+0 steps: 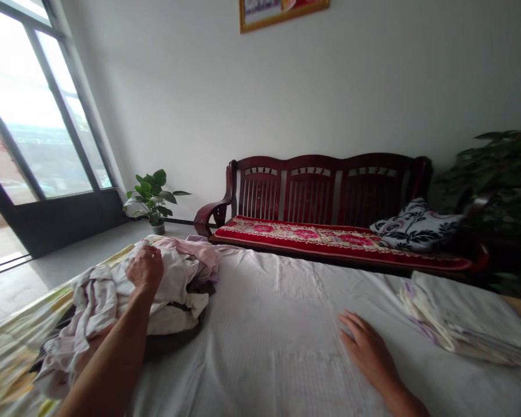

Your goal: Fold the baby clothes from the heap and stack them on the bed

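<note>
Hands are well apart: left hand (145,267) curled over the heaped clothes (172,275), its grip unclear; right hand (367,347) flat-fingered on the white sheet (243,324). The clothes look light, soft and limp, probably easiest pinched by a loose edge. Folded cloths (469,313) lie farther right.

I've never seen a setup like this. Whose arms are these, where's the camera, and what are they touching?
There's no machine here, just one person's two bare hands. The single picture comes from a camera worn on the head, looking forward and down.

A white cloth is spread in front. To the left lies a loose heap of clothes; to the right, some folded fabric. The left hand is at the heap, fingers curled; whether it grips anything is hard to tell. The right hand is open over the white cloth, holding nothing. Behind stands a wooden bench.
</note>
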The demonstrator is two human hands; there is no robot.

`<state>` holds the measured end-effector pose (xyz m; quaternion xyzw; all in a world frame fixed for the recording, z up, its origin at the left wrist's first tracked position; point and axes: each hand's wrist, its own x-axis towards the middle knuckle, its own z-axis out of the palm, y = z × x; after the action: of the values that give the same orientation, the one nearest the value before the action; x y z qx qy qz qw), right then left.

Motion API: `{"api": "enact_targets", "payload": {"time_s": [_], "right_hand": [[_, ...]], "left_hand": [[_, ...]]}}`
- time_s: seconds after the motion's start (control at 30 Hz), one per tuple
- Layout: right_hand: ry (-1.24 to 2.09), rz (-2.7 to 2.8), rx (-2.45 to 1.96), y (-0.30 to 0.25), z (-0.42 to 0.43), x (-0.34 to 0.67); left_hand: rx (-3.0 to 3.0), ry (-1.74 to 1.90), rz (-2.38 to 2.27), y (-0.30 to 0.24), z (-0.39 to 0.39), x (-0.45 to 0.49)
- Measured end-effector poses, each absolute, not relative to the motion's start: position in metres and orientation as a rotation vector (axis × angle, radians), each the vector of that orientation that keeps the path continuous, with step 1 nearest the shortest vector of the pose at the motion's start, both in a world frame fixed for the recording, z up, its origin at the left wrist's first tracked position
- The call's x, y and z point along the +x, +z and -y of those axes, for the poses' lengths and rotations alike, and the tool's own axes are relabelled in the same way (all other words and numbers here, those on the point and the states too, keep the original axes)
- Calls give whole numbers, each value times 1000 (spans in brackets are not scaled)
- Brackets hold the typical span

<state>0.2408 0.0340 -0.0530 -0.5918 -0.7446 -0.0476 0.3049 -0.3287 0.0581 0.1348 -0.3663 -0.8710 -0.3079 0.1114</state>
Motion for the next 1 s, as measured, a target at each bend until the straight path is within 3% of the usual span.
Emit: {"api": "enact_targets", "payload": {"time_s": [0.27,0.57,0.73,0.87,1.0], "right_hand": [[-100,1955,-1593,-47,-31,237],[-87,1944,-1605,-48,-32,237],[-73,1942,-1627,-48,-31,237],[-15,1927,-1616,-44,-28,235],[97,1862,-1589,-37,-26,233]], "left_hand": [[-1193,-789,2720,119,-60,-339],[-1265,-1083,2392,149,-60,-303],[-2066,-1384,1839,142,-36,-204],[-3037,-1130,1337,109,-2,-133],[-3081,-1053,1403,75,11,-119]]}}
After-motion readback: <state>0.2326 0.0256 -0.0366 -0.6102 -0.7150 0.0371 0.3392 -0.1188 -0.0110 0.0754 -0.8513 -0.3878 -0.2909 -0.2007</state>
